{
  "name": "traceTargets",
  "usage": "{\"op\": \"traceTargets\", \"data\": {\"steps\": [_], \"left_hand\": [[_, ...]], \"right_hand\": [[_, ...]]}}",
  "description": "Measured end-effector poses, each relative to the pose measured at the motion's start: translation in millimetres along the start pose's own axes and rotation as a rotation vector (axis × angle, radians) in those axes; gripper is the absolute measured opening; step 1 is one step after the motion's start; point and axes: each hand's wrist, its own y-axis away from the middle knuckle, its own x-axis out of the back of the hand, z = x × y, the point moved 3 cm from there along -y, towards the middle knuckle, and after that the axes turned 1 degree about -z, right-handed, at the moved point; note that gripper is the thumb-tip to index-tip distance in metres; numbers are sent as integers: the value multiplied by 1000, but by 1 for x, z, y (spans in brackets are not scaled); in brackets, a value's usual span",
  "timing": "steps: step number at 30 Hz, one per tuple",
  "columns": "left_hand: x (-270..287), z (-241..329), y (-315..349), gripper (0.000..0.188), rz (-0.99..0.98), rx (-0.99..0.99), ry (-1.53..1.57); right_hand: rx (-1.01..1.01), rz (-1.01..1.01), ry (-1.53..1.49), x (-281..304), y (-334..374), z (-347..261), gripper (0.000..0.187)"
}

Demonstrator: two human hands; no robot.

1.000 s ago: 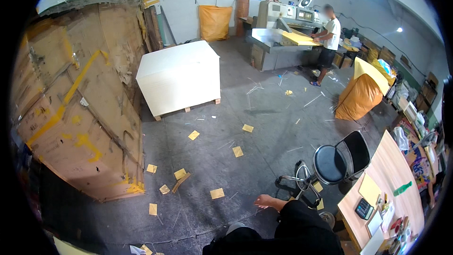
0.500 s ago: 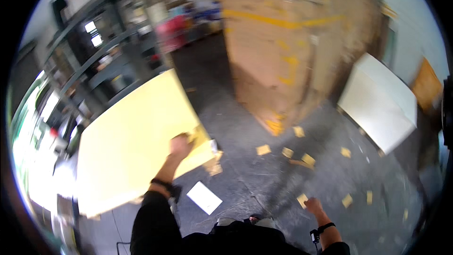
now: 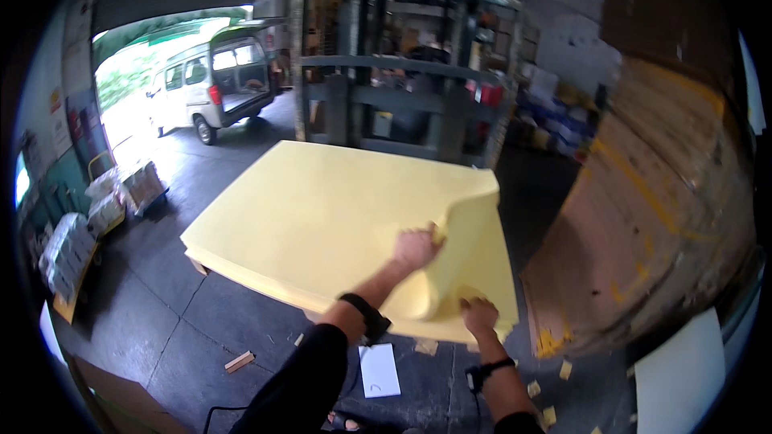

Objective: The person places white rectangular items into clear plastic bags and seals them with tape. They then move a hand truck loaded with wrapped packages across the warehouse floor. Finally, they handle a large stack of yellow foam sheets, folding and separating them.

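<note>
A wide stack of large pale-yellow paper sheets (image 3: pixel 322 201) lies in front of me, raised a little off the floor. My left hand (image 3: pixel 416 247) is closed on the upper sheets, whose right end is folded back in a curl. Just right of that curl, my right hand (image 3: pixel 480 315) rests on the exposed lower part of the stack near its front right corner. Its fingers are bent and pressed together; whatever is between them is too small or hidden to make out.
A metal lifting frame (image 3: pixel 402 68) stands behind the stack. Tall cardboard (image 3: pixel 643 217) rises at right. A white sheet (image 3: pixel 379 370) and scattered yellow slips (image 3: pixel 566 370) lie on the floor. Wrapped bundles (image 3: pixel 68 249) stand at left; a van (image 3: pixel 213 84) is outside.
The view has swung left toward the stack. My right hand, which held a small yellow slip over the floor, is now at the stack. The stack's right end has been folded back.
</note>
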Motion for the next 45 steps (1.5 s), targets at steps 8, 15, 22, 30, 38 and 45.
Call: {"op": "traceTargets", "data": {"steps": [8, 15, 22, 30, 38, 45], "left_hand": [[3, -49, 36, 33, 262, -142, 391], [91, -198, 80, 27, 511, 70, 428], [102, -349, 203, 18, 601, 387, 607], [79, -566, 244, 32, 493, 687, 859], [83, -572, 264, 28, 571, 658, 855], [122, -589, 254, 26, 455, 654, 665]], "right_hand": [[-121, -277, -54, 17, -11, -3, 50], [-25, -194, 5, 13, -9, 1, 43], [-22, -149, 9, 10, -13, -8, 38], [-26, -276, -56, 2, -26, 10, 39], [-187, -330, -57, -7, -26, 18, 40], [-52, -351, 205, -42, -77, -107, 27]]}}
